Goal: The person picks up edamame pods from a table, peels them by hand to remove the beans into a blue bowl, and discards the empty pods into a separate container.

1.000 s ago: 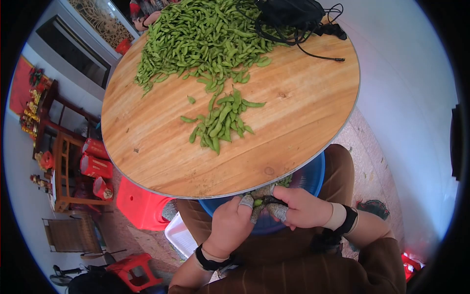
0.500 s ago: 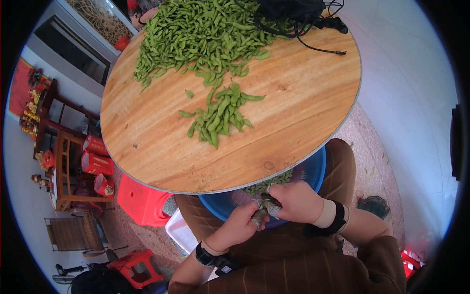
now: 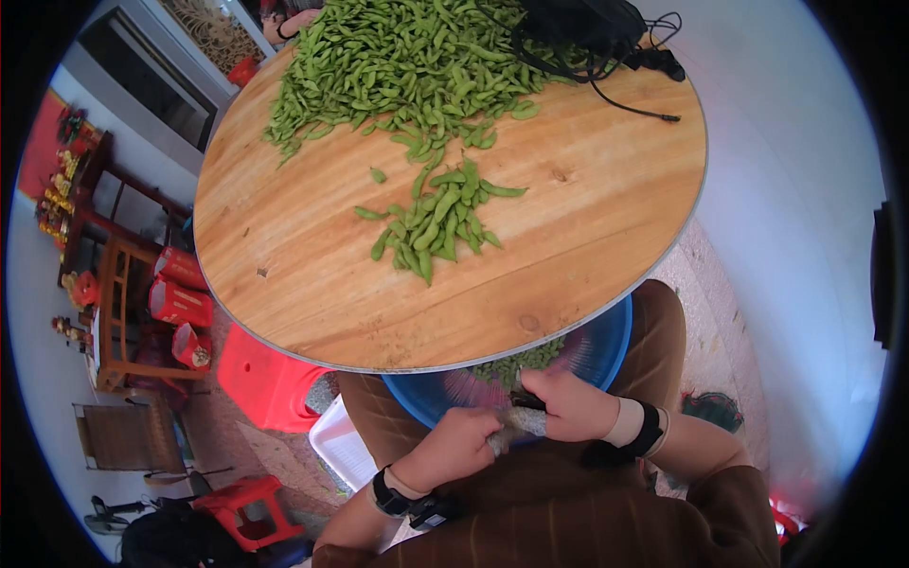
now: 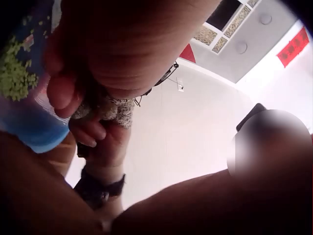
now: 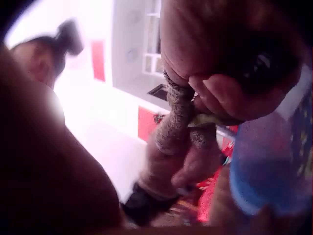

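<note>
Over the blue basin (image 3: 609, 352), my left hand (image 3: 447, 452) and right hand (image 3: 574, 407) meet, fingers curled in against each other. Grey wrapping covers several of the fingertips (image 5: 200, 137). A green soybean pod (image 5: 210, 120) shows between the two hands in the right wrist view, pinched by the fingers and partly hidden by them. From above, the hands cover it. Shelled green beans (image 3: 528, 363) lie at the bottom of the basin. Straight ahead on the round wooden table (image 3: 312, 256) sits a small pile of pods (image 3: 437, 222).
A large heap of pods (image 3: 398, 71) covers the table's far side, beside a black bag with cords (image 3: 587, 38). The table edge overhangs part of the basin. Left of my legs are a red stool (image 3: 270, 379) and a white basket (image 3: 343, 445). Another person's arm (image 3: 298, 23) shows at the far edge.
Both hands have moved slightly down toward my body, the left one most. The pod's green between the fingers, visible from above earlier, is now covered. More shelled beans show in the basin.
</note>
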`<state>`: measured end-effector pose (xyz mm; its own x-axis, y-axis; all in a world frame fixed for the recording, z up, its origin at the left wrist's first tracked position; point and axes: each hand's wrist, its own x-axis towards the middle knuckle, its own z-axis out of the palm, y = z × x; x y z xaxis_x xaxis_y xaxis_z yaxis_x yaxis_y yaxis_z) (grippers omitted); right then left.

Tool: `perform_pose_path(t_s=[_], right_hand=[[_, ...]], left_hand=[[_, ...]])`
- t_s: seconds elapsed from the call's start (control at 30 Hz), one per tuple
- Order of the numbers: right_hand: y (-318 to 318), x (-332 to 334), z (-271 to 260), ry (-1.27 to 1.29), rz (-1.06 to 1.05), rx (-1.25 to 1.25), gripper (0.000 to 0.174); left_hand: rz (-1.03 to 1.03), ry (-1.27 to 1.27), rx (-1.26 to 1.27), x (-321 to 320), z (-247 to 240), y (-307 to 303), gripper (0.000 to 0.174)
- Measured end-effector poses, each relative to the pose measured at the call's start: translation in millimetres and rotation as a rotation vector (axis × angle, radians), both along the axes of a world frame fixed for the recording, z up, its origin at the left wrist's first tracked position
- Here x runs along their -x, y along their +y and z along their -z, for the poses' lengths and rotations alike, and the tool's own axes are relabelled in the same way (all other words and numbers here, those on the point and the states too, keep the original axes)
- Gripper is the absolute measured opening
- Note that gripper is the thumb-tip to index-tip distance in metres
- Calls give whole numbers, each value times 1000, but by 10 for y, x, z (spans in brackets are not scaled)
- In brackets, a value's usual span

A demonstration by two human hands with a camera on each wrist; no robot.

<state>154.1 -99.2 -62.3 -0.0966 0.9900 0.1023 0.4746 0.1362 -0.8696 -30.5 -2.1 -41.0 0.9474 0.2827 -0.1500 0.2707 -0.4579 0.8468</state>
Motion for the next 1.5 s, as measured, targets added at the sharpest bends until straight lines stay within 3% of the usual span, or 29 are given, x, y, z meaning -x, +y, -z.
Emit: perform_pose_path(t_s=[0.03,0.07,0.1,0.13,0.2,0.23,0.3,0.33,0.4,0.43,0.5,0.57,0.63,0.7,0.73,0.83,0.9,0.97,1.0,1.07,1.1,1.17,1.2,1.27,1.43,1.5], right_hand=[[1,-38,-48,-10,-12,1,21],[0,-74,-143,324,-94,370,23],[22,-104,-213,651,-172,742,25],[29,-114,-218,633,-183,744,25],[0,-98,-213,1025,-117,721,24],[22,-95,-247,1007,-125,728,24],[64,-78,-323,370,10,382,23],[67,-104,-328,359,6,382,23],[54,-176,-323,-295,-122,-57,20],[73,-191,-396,-298,-124,-56,20],[149,-246,-708,-303,-79,240,18],[357,-254,-902,-262,-6,154,17],[586,-295,-1015,-419,237,-16,18],[911,-364,-913,-468,308,-155,18],[1036,-390,-816,-512,379,-294,17],[1230,-438,-636,-662,392,-261,17],[1181,-411,-709,-701,384,-191,18],[1058,-355,-797,-743,364,-116,20],[964,-314,-858,-587,384,-38,19],[791,-271,-945,-325,408,195,20],[725,-221,-973,-329,404,197,20],[592,-125,-971,243,362,423,22],[523,-120,-883,323,333,415,27],[447,-91,-863,352,318,391,29],[372,-128,-849,343,268,390,33],[341,-185,-743,24,133,169,34]], left_hand=[[86,-44,145,3,-56,7,14],[73,-55,145,-5,-125,10,14],[72,44,392,-17,-204,25,13],[72,140,637,-15,-244,45,14],[21,118,735,59,-186,100,15],[-17,112,839,117,-164,126,16],[-98,93,783,358,-212,208,16],[-172,93,725,518,-250,257,17],[-327,59,587,911,-357,308,16],[-297,174,273,1161,-324,372,18],[-298,541,-354,1434,-376,368,26],[-444,824,-485,1653,-304,306,36],[-519,778,-561,1676,-284,249,38],[-590,729,-642,1597,-281,232,41],[-546,542,-550,1487,-288,250,38],[-409,195,-408,1120,-246,300,37],[-383,117,-330,803,-283,308,36],[-330,-122,-222,501,-379,272,33],[-340,-131,-216,365,-386,250,33],[-414,-256,99,136,-392,205,27],[-417,-259,103,46,-373,182,27],[-440,-140,-24,-98,-304,161,21],[-439,-135,-22,-135,-287,160,21],[-336,-195,-305,-188,-273,157,16],[-336,-194,-162,-175,-372,111,12],[-350,-162,-76,-172,-406,94,11]])
